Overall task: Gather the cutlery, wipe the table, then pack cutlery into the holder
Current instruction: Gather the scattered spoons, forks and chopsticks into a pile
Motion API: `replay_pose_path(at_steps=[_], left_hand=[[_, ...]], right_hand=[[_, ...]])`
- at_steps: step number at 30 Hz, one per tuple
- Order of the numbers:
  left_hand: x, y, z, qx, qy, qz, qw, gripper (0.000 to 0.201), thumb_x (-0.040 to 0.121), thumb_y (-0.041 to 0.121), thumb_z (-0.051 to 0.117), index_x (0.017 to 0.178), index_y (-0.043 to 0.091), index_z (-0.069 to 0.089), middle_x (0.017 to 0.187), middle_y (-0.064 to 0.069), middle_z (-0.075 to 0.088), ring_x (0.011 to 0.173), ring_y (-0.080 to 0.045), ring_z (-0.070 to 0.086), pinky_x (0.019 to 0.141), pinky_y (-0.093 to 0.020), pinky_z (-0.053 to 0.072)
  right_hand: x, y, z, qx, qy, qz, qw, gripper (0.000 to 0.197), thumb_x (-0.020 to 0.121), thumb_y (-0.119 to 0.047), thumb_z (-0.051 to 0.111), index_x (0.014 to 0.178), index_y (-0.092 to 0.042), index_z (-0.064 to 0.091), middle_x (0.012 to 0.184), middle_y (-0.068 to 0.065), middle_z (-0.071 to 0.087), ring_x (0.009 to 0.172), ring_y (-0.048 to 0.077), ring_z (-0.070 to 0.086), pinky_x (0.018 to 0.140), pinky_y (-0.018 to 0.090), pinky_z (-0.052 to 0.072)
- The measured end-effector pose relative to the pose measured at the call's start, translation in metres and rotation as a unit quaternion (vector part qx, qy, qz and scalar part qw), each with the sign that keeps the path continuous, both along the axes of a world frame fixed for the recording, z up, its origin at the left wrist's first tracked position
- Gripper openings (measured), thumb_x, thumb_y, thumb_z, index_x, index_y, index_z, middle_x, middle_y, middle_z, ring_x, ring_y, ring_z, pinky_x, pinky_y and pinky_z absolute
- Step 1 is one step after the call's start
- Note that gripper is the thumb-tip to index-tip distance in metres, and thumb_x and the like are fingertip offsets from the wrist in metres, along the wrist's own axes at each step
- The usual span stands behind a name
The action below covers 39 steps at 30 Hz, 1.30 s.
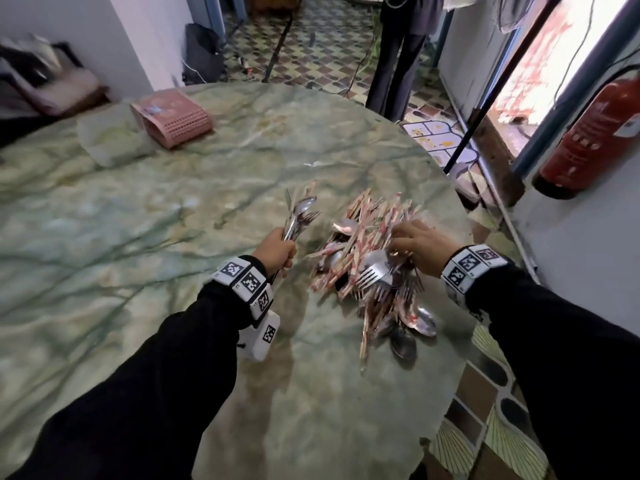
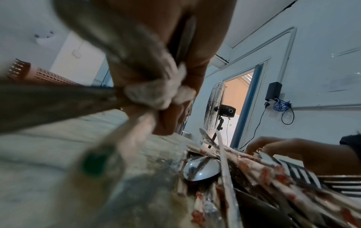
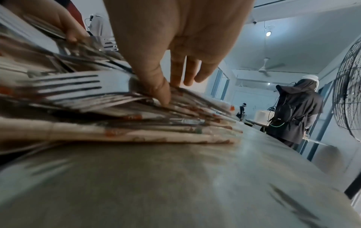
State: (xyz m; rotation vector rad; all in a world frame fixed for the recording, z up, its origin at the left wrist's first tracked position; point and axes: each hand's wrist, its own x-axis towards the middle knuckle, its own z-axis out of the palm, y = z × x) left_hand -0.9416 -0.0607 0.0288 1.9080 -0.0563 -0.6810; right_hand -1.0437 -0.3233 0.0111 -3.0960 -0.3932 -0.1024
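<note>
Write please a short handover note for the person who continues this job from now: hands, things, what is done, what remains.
Left hand: grips a bunch of forks and spoons, held above the table.
Right hand: fingers reach into the cutlery pile; a grip is not clear.
Pink holder: on its side at the far end, beside a cloth.
Done: cutlery mostly heaped.
Left: wiping cannot be judged; then packing.
</note>
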Motion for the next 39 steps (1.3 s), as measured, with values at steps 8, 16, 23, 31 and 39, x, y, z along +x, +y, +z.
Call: replay_pose_path(at_steps=[8, 16, 23, 31, 39], left_hand=[[0.007, 0.001, -0.006, -0.003, 0.007, 0.041, 0.999, 0.023, 0.084, -0.008, 0.032, 0.086, 0.014, 0.039, 0.066, -0.005, 0.035, 0.049, -0.014, 0.031, 0.044, -0.016, 0.023], [0.017, -0.008, -0.005, 0.040, -0.049, -0.015, 0.998, 0.021, 0.083, -0.009, 0.036, 0.081, 0.011, 0.041, 0.064, -0.006, 0.035, 0.051, -0.015, 0.030, 0.044, -0.022, 0.024], [0.053, -0.018, 0.013, 0.197, -0.234, -0.230, 0.924, 0.025, 0.082, -0.010, 0.047, 0.101, 0.007, 0.051, 0.096, -0.017, 0.052, 0.090, -0.023, 0.050, 0.064, -0.029, 0.030], [0.084, -0.046, 0.039, 0.404, -0.479, -0.498, 0.600, 0.023, 0.081, 0.001, 0.057, 0.090, 0.019, 0.067, 0.097, 0.002, 0.064, 0.109, -0.015, 0.055, 0.117, -0.038, 0.004], [0.096, -0.077, 0.034, 0.372, -0.597, -0.592, 0.394, 0.032, 0.031, 0.022, 0.091, 0.043, 0.031, 0.063, 0.083, 0.005, 0.071, 0.099, -0.024, 0.068, 0.088, -0.050, 0.048]], right_hand=[[0.006, -0.007, -0.007, 0.035, 0.022, -0.005, 0.999, 0.049, 0.048, 0.015, 0.076, 0.091, -0.007, 0.069, 0.092, 0.018, 0.059, 0.070, 0.033, 0.064, 0.060, 0.033, 0.053], [0.007, -0.011, -0.001, 0.052, 0.073, -0.021, 0.996, 0.050, 0.065, 0.008, 0.073, 0.111, -0.007, 0.065, 0.114, 0.019, 0.053, 0.094, 0.031, 0.061, 0.079, 0.027, 0.047], [0.000, -0.012, -0.006, 0.052, 0.065, -0.062, 0.995, 0.040, 0.064, 0.008, 0.072, 0.102, -0.005, 0.067, 0.111, 0.019, 0.055, 0.091, 0.032, 0.063, 0.071, 0.029, 0.050], [0.004, -0.020, -0.021, 0.061, 0.045, -0.050, 0.996, 0.041, 0.060, 0.007, 0.077, 0.097, -0.008, 0.066, 0.100, 0.015, 0.059, 0.075, 0.026, 0.065, 0.062, 0.027, 0.055], [0.010, -0.022, -0.024, 0.074, 0.032, -0.024, 0.996, 0.037, 0.061, 0.001, 0.080, 0.095, -0.009, 0.067, 0.098, 0.013, 0.060, 0.068, 0.019, 0.065, 0.059, 0.029, 0.059]])
